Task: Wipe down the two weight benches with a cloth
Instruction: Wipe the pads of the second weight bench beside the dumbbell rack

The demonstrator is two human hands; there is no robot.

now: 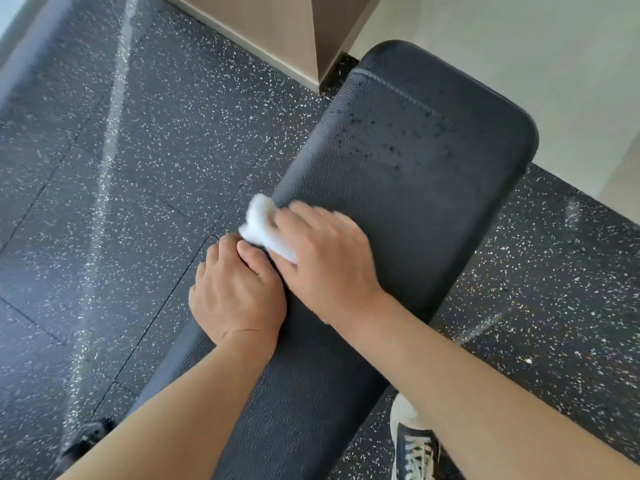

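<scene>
While the right hand point(327, 252) presses the white cloth point(265, 225) flat on the bench pad point(408, 174), the left hand point(235, 289) curls over its near edge; the pad's long axis, with spray droplets, runs ahead of both hands.

Both hands point(277, 268) on white cloth point(265, 225) at bench point(398, 168) edge
</scene>
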